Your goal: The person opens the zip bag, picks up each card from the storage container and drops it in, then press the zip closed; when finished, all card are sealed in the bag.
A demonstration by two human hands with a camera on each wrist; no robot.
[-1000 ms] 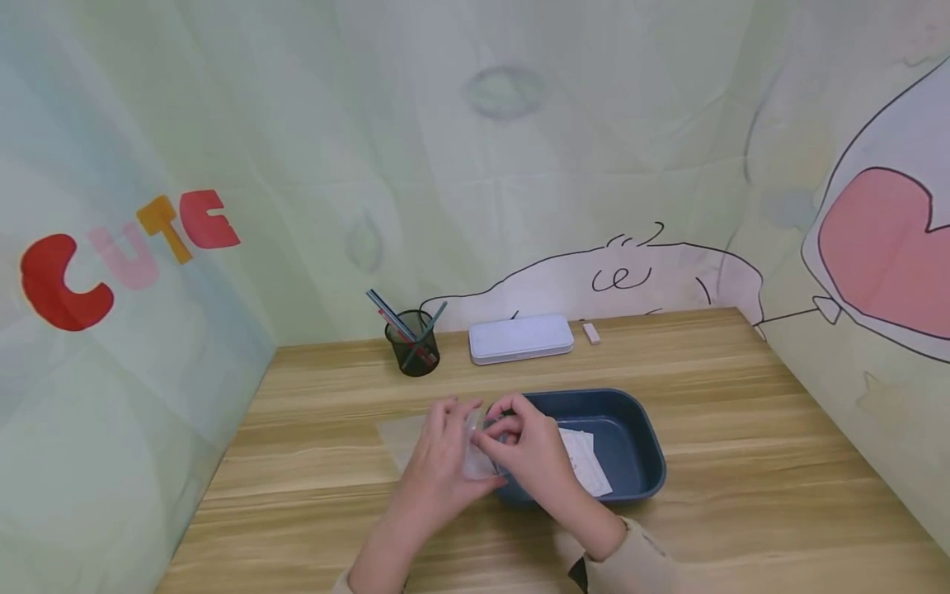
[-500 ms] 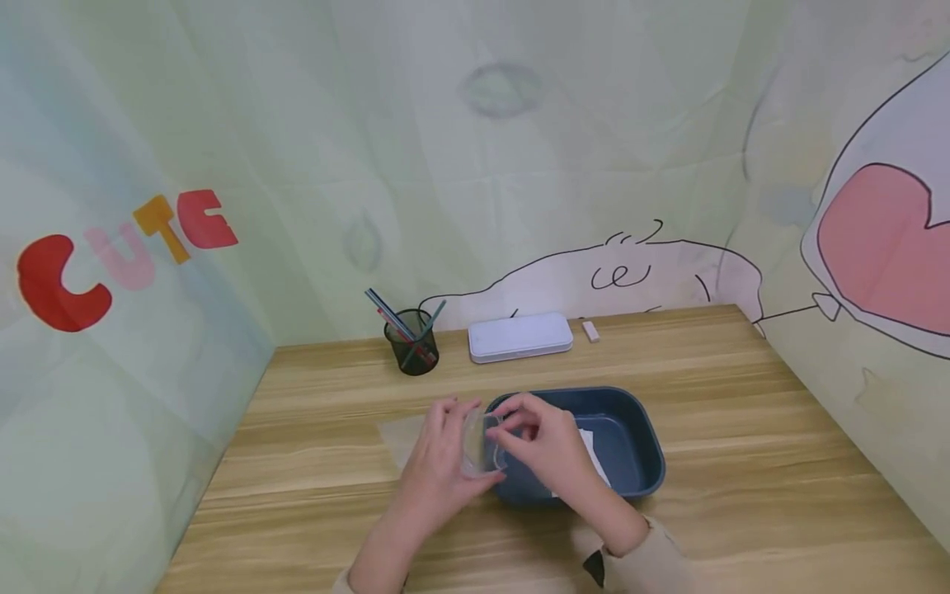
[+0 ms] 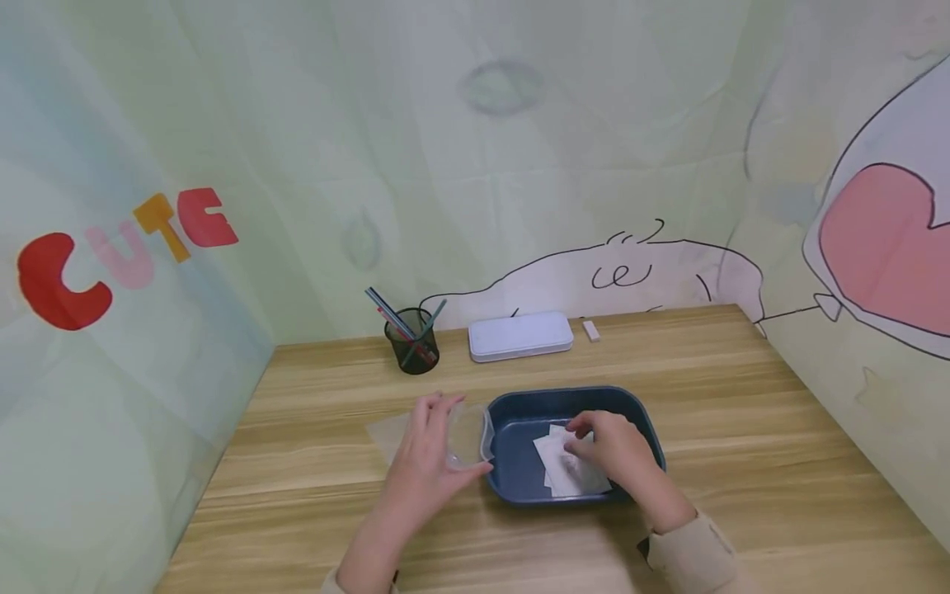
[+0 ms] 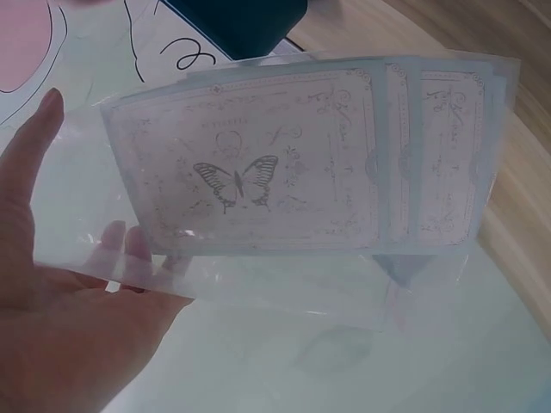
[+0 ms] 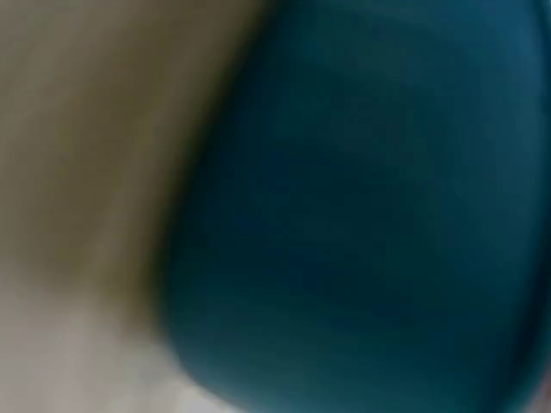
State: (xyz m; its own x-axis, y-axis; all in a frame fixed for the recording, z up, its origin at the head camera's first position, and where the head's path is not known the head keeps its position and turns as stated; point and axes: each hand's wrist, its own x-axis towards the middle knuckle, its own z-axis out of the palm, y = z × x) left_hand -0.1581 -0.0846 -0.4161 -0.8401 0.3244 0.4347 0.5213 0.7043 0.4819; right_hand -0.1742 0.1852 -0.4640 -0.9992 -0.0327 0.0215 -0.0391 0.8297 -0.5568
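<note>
In the head view my left hand [image 3: 426, 458] holds a clear plastic bag [image 3: 469, 433], its mouth spread between thumb and fingers and facing the tray. Several printed cards [image 4: 250, 172], the front one with a butterfly, lie inside this bag in the left wrist view. My right hand [image 3: 623, 454] hovers over the dark blue tray [image 3: 512, 458], bent fingers just above several white cards [image 3: 552, 462]. A gap shows between its thumb and forefinger, with nothing visible in it. The right wrist view is blurred, mostly filled by the tray [image 5: 362, 215].
Behind the tray stand a black mesh pen cup [image 3: 416, 355] with several pens, a white pencil case [image 3: 519, 337] and a small pale eraser [image 3: 590, 332]. The wooden table [image 3: 297, 462] is bordered by printed cloth walls [image 3: 185, 371].
My right hand has left the bag's mouth and moved right, over the cards in the tray. The left hand has shifted slightly left with the bag, whose mouth looks wider.
</note>
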